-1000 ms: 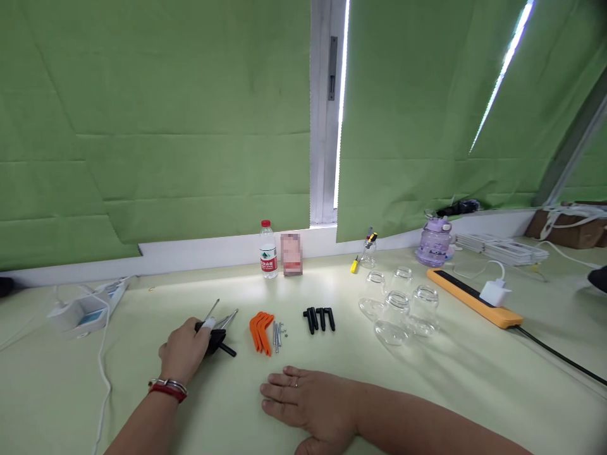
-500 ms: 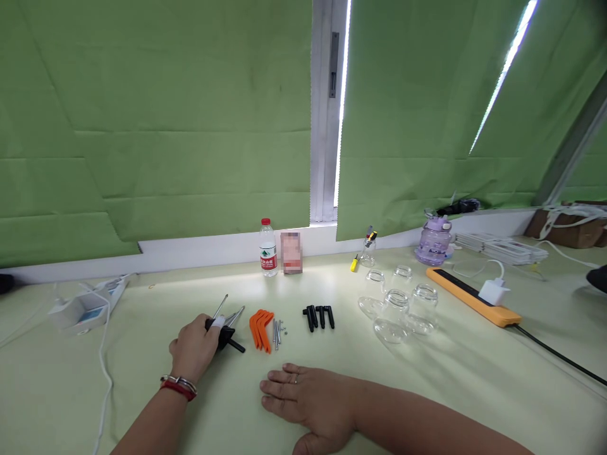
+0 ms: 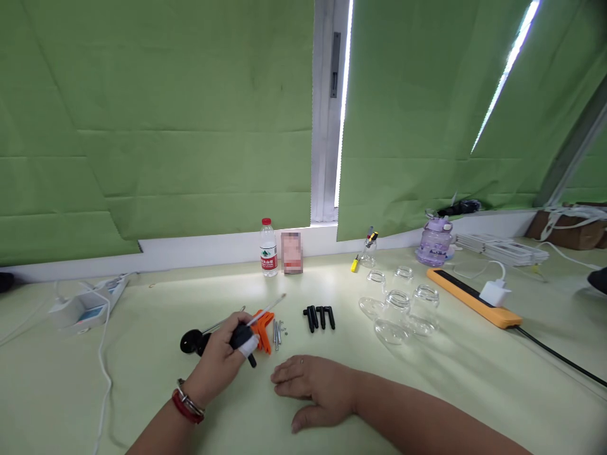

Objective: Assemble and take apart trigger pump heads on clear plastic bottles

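Observation:
My left hand (image 3: 220, 357) is closed around the black handle of a screwdriver (image 3: 239, 335), whose thin shaft points up and to the right. White wrapping covers one fingertip. Partly hidden behind this hand lies a black tool with a round end (image 3: 191, 341) and a metal rod. Orange angled pieces (image 3: 263, 330) are right beside the hand, partly covered by it. Long screws and small hardware (image 3: 277, 333) lie to their right, then black L-shaped pieces (image 3: 322, 316). Palm down near the front, my right hand (image 3: 317, 385) rests with nothing in it, its fingers stretched out.
Several clear glass jars (image 3: 396, 316) stand at the right, near an orange power strip (image 3: 465, 296) with a white charger. A red-capped water bottle (image 3: 268, 249), a small box (image 3: 291, 253) and a purple jug (image 3: 434, 243) are at the back. White cable (image 3: 103, 360) runs down the left.
My left hand has moved right with the screwdriver, swinging its shaft toward the right over the orange pieces. The round-ended black tool is now uncovered. My right hand has shifted slightly right.

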A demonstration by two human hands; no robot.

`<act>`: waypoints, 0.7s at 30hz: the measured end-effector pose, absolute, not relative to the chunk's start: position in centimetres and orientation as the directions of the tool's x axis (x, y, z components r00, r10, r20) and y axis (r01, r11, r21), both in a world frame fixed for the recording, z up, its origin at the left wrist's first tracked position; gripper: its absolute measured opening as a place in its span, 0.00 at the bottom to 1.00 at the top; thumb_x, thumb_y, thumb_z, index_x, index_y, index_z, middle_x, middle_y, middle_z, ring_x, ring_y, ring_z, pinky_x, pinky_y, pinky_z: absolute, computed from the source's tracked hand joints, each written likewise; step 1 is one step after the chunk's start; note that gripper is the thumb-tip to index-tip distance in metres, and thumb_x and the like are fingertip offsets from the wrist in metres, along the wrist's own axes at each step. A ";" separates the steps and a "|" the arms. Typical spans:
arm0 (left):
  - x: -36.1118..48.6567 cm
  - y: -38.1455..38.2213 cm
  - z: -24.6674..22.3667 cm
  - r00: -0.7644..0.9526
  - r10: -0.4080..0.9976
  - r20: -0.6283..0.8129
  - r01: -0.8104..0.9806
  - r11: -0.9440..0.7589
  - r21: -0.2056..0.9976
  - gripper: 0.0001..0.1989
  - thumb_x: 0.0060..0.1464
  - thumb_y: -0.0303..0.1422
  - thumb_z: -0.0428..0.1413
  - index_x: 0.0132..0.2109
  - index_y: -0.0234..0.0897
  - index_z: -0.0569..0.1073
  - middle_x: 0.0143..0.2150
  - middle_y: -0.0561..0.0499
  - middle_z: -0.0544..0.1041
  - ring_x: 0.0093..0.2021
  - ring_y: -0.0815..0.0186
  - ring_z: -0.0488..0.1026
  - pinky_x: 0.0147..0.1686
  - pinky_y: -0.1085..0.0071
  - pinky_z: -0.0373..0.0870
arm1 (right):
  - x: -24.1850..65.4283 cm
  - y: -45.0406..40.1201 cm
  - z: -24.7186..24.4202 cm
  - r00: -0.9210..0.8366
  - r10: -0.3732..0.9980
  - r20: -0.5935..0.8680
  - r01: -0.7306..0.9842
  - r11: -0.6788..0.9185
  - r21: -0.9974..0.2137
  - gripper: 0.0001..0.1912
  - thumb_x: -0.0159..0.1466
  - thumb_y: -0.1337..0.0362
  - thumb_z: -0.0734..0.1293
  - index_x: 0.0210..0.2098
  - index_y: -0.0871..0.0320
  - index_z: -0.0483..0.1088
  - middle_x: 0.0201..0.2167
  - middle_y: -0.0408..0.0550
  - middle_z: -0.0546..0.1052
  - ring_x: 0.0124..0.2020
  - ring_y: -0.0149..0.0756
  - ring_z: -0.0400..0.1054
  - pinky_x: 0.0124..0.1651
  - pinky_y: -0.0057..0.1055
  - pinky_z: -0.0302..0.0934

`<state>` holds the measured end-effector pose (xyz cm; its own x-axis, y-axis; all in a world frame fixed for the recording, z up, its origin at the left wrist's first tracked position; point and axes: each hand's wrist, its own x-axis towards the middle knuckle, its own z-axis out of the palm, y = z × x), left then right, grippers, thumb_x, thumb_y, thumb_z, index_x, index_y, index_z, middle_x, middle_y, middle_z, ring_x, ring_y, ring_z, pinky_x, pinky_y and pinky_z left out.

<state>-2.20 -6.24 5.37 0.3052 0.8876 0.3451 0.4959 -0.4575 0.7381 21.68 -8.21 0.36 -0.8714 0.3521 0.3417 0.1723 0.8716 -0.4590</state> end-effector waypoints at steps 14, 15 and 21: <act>-0.4 -7.2 3.8 0.627 0.774 -0.086 0.428 -0.251 0.868 0.10 0.44 0.27 0.55 0.36 0.37 0.65 0.29 0.58 0.63 0.29 0.72 0.58 0.28 0.76 0.57 | 24.1 -5.9 0.2 -0.580 0.799 0.160 0.354 0.424 -0.833 0.14 0.58 0.55 0.67 0.28 0.61 0.72 0.22 0.41 0.68 0.24 0.28 0.60 0.27 0.23 0.55; -0.4 -7.2 3.6 0.626 0.775 -0.087 0.430 -0.250 0.868 0.10 0.44 0.27 0.55 0.36 0.37 0.65 0.29 0.58 0.63 0.29 0.71 0.58 0.29 0.76 0.58 | 24.2 -5.8 0.2 -0.583 0.797 0.156 0.359 0.425 -0.831 0.13 0.59 0.56 0.65 0.28 0.61 0.72 0.22 0.41 0.68 0.24 0.27 0.59 0.27 0.22 0.54; -0.6 -7.2 3.4 0.630 0.761 -0.154 0.433 -0.180 0.883 0.20 0.44 0.34 0.59 0.47 0.39 0.67 0.37 0.54 0.65 0.36 0.67 0.61 0.36 0.73 0.61 | 24.8 -5.2 0.3 -0.584 0.800 0.137 0.407 0.435 -0.803 0.11 0.58 0.60 0.66 0.25 0.62 0.70 0.20 0.39 0.65 0.23 0.26 0.57 0.25 0.22 0.51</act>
<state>-0.56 -7.24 3.45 0.6299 0.7614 -0.1536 0.4332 -0.1802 0.8831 24.79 -5.24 0.32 -0.5839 0.8002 0.1369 0.4075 0.4347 -0.8031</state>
